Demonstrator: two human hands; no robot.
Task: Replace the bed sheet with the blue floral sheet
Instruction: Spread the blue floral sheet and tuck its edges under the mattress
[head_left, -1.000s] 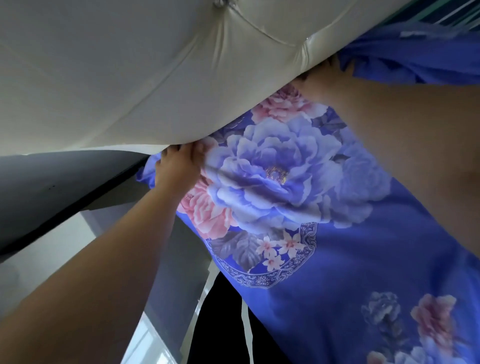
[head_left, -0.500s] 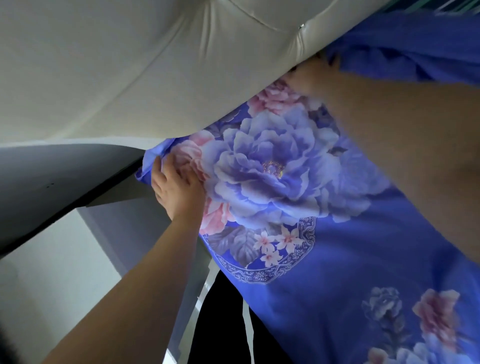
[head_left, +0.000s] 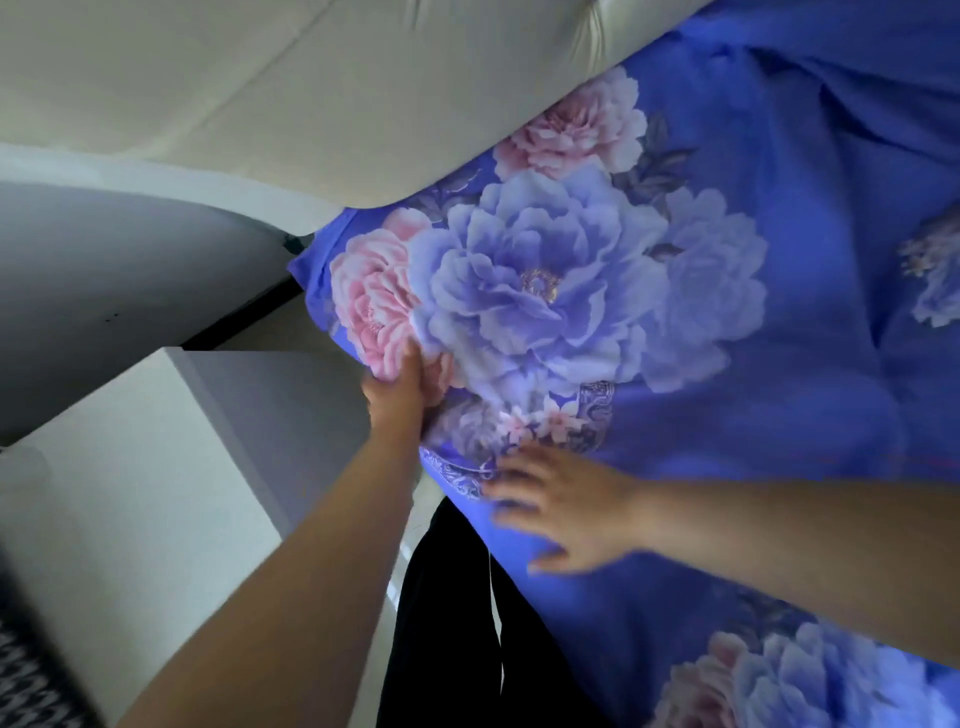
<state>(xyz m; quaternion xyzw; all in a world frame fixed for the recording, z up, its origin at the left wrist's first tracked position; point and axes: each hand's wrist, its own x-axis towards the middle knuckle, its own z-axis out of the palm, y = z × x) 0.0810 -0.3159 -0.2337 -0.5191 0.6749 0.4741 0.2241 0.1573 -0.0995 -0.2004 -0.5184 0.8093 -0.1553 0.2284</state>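
The blue floral sheet (head_left: 753, 426) covers the bed and runs up to the cream padded headboard (head_left: 322, 98). It bears large blue and pink peonies. My left hand (head_left: 397, 400) presses the sheet's side edge at the pink flower, fingers pointing up along the bed's corner. My right hand (head_left: 563, 512) lies flat on the sheet near the edge, fingers spread toward the left, blurred by motion. Neither hand grips the cloth as far as I can see.
A white bedside cabinet (head_left: 135, 467) stands left of the bed. A grey wall (head_left: 104, 291) lies behind it. Black trouser legs (head_left: 447, 623) stand between the cabinet and the bed. A black-and-white patterned cloth (head_left: 26, 686) shows at the bottom left.
My right hand has come away from the headboard gap down to the sheet's near edge. My left hand has slid down the bed's side from the corner. The view has pulled back.
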